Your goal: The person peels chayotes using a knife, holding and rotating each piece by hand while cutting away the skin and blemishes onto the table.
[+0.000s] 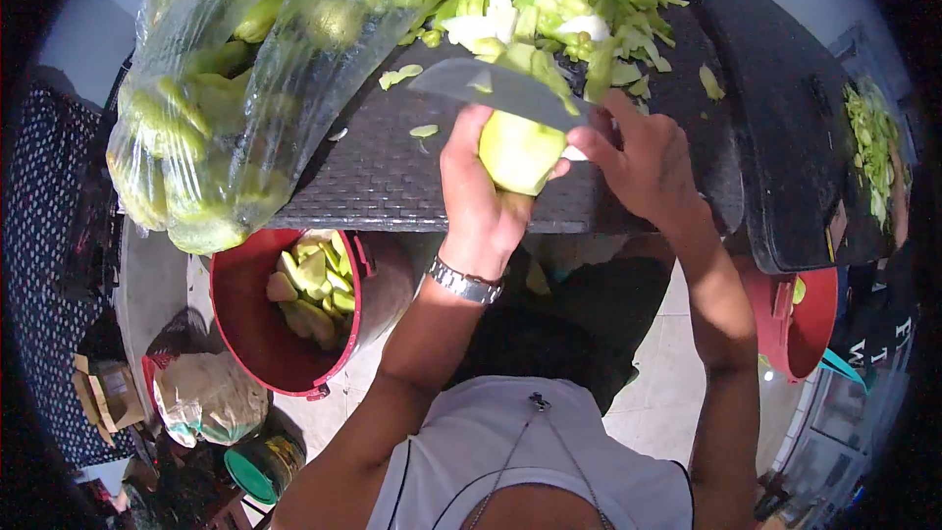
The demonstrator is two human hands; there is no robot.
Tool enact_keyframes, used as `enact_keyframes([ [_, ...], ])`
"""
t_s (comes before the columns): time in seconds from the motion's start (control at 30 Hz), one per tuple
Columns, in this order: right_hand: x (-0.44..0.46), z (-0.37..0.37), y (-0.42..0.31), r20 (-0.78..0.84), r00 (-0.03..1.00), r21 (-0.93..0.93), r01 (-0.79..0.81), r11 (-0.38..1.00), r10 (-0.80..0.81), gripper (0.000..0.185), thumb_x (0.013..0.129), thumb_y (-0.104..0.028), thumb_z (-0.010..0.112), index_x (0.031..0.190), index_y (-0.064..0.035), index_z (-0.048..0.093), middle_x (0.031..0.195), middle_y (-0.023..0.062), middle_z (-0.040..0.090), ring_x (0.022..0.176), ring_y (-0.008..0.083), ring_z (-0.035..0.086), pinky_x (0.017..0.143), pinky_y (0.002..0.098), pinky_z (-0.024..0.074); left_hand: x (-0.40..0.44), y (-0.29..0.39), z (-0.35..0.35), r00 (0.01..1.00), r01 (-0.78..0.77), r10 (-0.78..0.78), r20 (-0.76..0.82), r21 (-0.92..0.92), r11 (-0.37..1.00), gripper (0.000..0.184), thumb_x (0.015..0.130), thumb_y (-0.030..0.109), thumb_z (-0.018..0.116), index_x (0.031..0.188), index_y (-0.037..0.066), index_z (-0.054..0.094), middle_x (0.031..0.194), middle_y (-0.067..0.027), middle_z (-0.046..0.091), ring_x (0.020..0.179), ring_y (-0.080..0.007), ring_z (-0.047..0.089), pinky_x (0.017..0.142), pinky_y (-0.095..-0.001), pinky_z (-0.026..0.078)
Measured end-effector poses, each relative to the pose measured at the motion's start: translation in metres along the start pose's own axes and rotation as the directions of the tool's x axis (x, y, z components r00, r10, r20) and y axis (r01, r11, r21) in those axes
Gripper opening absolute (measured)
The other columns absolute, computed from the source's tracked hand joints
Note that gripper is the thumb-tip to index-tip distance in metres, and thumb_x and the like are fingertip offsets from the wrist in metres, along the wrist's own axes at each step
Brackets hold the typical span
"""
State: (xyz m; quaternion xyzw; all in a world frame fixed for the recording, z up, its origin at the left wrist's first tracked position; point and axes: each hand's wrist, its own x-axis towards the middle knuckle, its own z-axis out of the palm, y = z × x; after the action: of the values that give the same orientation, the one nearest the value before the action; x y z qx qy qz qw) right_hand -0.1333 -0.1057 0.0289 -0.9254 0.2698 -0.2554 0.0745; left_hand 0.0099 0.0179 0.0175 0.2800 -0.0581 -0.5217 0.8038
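My left hand (481, 186), a metal-banded watch on its wrist, is wrapped round a peeled, pale green chayote (520, 152) just above the near edge of the dark woven table (383, 182). In my right hand (638, 152) is a knife (500, 93), its handle mostly covered by the fingers. The wide blade points left and lies across the far side of the chayote, where a strip of peel (540, 64) shows beyond it. Past both hands, a heap of green peelings (579, 0) covers part of the tabletop.
A clear plastic bag (206, 137) of chayotes hangs over the table's left edge. Below it, a red bucket (235, 334) holds cut pieces. Another red bucket (814, 324) stands at right, under a black tabletop (765, 88). A stuffed sack (211, 397) sits on the floor at left.
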Motion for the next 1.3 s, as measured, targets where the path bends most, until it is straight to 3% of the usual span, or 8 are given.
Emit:
enact_keyframes([
  [0.17,-0.015,-0.012,-0.026,0.134,0.983,0.163,0.105,0.981,-0.127,0.070,0.086,-0.076,0.061,0.092,-0.0069,0.056,0.061,0.0110,0.062,0.058,0.0378,0.068,0.053,0.0485,0.0538,0.011,-0.002,-0.006,0.992,-0.023,0.031,0.121,-0.069,0.997,0.049,0.104,0.042,0.053,0.134,0.003,0.058,0.122,-0.0111,0.068,0.108,-0.0259,0.067,0.096,-0.0422,0.054],
  [0.3,-0.006,0.000,-0.005,0.068,0.997,0.174,0.032,0.984,-0.045,0.072,0.084,-0.078,0.060,0.092,-0.0074,0.056,0.060,0.0092,0.062,0.059,0.0386,0.069,0.054,0.0494,0.0541,0.008,-0.004,0.003,0.993,-0.116,0.110,-0.047,-0.145,0.983,0.047,0.106,0.042,0.051,0.135,0.007,0.058,0.126,-0.0107,0.067,0.115,-0.0270,0.064,0.102,-0.0431,0.051],
  [0.5,-0.004,0.012,0.005,0.028,0.999,0.153,0.016,0.988,-0.021,0.067,0.089,-0.074,0.058,0.092,-0.0071,0.059,0.066,0.0096,0.067,0.062,0.0381,0.070,0.057,0.0507,0.0548,0.011,-0.002,-0.019,0.994,-0.005,0.020,0.111,-0.127,0.992,0.042,0.104,0.041,0.054,0.130,0.009,0.058,0.120,-0.0098,0.068,0.102,-0.0249,0.070,0.074,-0.0462,0.061],
  [0.6,-0.001,0.012,0.009,0.078,0.996,0.127,-0.062,0.990,0.052,0.069,0.091,-0.074,0.055,0.095,-0.0053,0.062,0.070,0.0139,0.069,0.069,0.0402,0.072,0.062,0.0522,0.0551,0.007,-0.002,-0.014,1.000,-0.003,0.003,0.002,-0.105,0.995,0.040,0.103,0.042,0.053,0.128,0.011,0.058,0.116,-0.0101,0.069,0.098,-0.0253,0.071,0.066,-0.0468,0.060],
  [0.77,0.008,0.007,0.020,0.162,0.972,0.192,-0.200,0.961,0.170,0.072,0.092,-0.074,0.054,0.102,-0.0023,0.063,0.073,0.0206,0.068,0.078,0.0448,0.071,0.069,0.0539,0.0549,0.009,0.006,-0.006,0.998,0.005,-0.006,-0.063,-0.025,1.000,0.045,0.102,0.044,0.052,0.131,0.010,0.060,0.120,-0.0125,0.069,0.100,-0.0318,0.071,0.069,-0.0508,0.061],
  [1.1,0.012,0.021,0.018,0.128,0.991,0.005,0.021,1.000,-0.021,0.066,0.093,-0.070,0.057,0.107,-0.0062,0.064,0.082,0.0215,0.070,0.078,0.0435,0.071,0.063,0.0533,0.0556,0.016,-0.002,-0.013,0.999,0.036,-0.036,-0.008,-0.034,0.999,0.048,0.103,0.046,0.049,0.126,0.007,0.062,0.112,-0.0114,0.071,0.094,-0.0268,0.071,0.069,-0.0462,0.060],
  [1.2,0.028,0.037,0.062,0.019,0.989,-0.056,-0.147,0.988,0.148,0.058,0.101,-0.059,0.051,0.104,-0.0021,0.063,0.064,0.0169,0.060,0.054,0.0380,0.059,0.056,0.0484,0.0492,0.006,0.003,-0.006,0.999,0.043,-0.043,-0.001,-0.019,0.999,0.054,0.101,0.049,0.051,0.132,0.007,0.061,0.116,-0.0136,0.071,0.100,-0.0310,0.071,0.075,-0.0519,0.061],
  [1.3,0.046,0.002,0.060,0.359,0.827,0.198,-0.520,0.831,0.432,0.058,0.103,-0.059,0.049,0.108,-0.0029,0.065,0.063,0.0152,0.058,0.052,0.0335,0.056,0.058,0.0458,0.0506,0.002,0.009,0.001,0.999,0.039,-0.036,0.029,-0.107,0.993,0.056,0.102,0.051,0.052,0.136,0.007,0.060,0.116,-0.0140,0.071,0.102,-0.0313,0.071,0.081,-0.0548,0.060],
])
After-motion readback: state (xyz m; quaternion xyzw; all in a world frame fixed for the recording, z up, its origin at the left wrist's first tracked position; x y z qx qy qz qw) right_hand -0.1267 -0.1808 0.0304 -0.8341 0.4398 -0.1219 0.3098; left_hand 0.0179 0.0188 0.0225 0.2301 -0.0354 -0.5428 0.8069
